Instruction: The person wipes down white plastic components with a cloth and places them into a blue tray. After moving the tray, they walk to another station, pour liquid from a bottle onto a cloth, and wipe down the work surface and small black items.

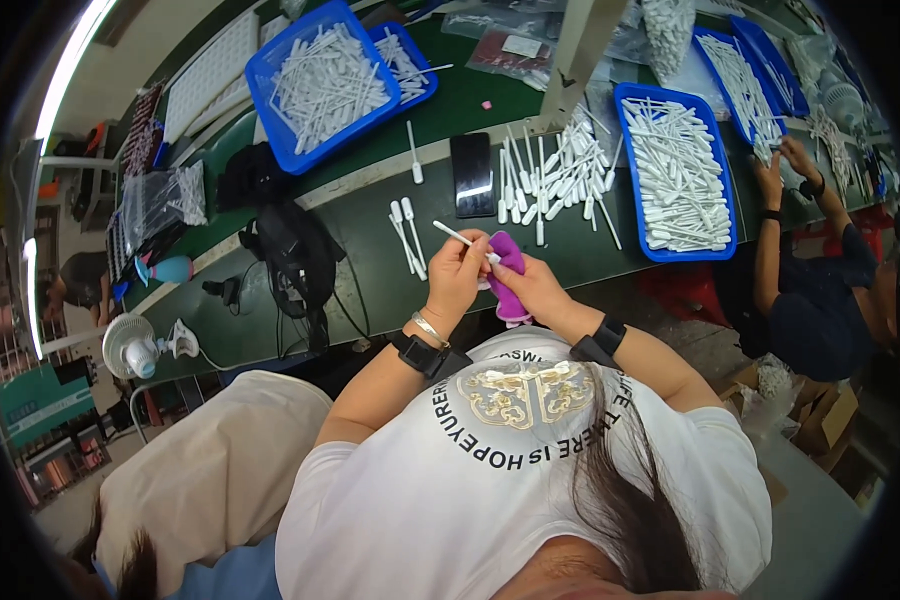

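While L hand (455, 278) pinches wht stick (450, 232) jutting left, R hand (538, 291) grips purple cloth (509, 303).

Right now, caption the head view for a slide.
Left hand holds a white stick, right hand a purple cloth, at a green table with blue trays.

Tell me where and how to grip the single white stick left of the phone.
Likely best: pinch the white stick by its thick end, coming from the near side. It lies apart from the others, thick end nearest, thin shaft pointing away.
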Tool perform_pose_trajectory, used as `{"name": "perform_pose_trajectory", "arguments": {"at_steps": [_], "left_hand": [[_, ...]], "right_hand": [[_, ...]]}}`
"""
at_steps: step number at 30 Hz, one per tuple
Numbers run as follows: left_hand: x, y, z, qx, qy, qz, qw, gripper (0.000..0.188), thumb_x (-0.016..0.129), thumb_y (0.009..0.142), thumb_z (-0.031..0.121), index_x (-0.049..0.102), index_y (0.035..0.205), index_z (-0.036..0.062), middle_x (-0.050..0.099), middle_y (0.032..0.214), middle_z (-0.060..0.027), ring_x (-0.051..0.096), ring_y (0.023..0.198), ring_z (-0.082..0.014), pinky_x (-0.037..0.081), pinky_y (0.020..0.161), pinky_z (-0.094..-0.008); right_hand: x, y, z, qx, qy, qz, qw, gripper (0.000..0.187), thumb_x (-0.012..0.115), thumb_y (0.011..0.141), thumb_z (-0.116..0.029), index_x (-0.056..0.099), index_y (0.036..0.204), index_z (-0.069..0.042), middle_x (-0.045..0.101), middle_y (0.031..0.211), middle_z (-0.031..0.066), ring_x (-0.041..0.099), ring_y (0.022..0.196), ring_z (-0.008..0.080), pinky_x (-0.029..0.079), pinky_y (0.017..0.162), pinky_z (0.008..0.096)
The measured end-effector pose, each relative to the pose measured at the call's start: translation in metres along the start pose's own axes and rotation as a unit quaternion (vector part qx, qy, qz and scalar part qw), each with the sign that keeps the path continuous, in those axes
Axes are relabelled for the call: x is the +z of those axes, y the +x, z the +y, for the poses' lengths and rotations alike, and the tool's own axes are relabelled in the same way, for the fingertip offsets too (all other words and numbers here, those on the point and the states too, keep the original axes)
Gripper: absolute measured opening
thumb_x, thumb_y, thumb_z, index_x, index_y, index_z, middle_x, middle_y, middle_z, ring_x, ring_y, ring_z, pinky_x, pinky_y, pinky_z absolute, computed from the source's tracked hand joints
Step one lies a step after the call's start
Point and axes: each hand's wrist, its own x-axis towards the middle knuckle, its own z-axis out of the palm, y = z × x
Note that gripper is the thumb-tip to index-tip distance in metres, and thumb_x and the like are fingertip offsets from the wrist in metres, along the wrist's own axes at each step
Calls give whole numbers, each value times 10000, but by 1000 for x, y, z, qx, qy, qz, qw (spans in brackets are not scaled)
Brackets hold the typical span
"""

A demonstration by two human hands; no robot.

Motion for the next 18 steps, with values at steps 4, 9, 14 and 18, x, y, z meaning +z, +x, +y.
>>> {"name": "perform_pose_trajectory", "arguments": {"at_steps": [4,9,14,18], "left_hand": [[18,12,2,78,206,-91,971,230,557,844,135,528,1024,-5,559,746,-32,511,547,-86,428,489,-205],[37,67,0,-140,49,-162,976,393,577,819,131,443,1158,-13,555,798,-64,555,574,-130,454,490,-225],[-83,168,-37,95,473,159,861,471,577,793,225,418,1137,-56,551,962,-192,579,694,-284,490,618,-376],[-106,200,-47,-9,669,92,737,329,543,785,220,497,986,-36,559,997,-247,563,841,-393,465,728,-455]], "right_hand": [[-15,-6,-8,-85,-320,21,943,224,572,837,-197,544,957,-9,578,761,22,542,704,92,443,629,245],[-37,4,26,-66,32,86,994,275,556,844,-290,547,858,-16,576,690,44,573,570,132,454,493,287],[-103,-10,-41,65,162,220,960,311,522,851,-372,544,792,-67,538,615,32,498,380,149,378,305,295],[-208,3,-27,37,201,346,916,343,520,836,-440,544,763,-106,509,554,11,457,358,142,379,307,284]]}}
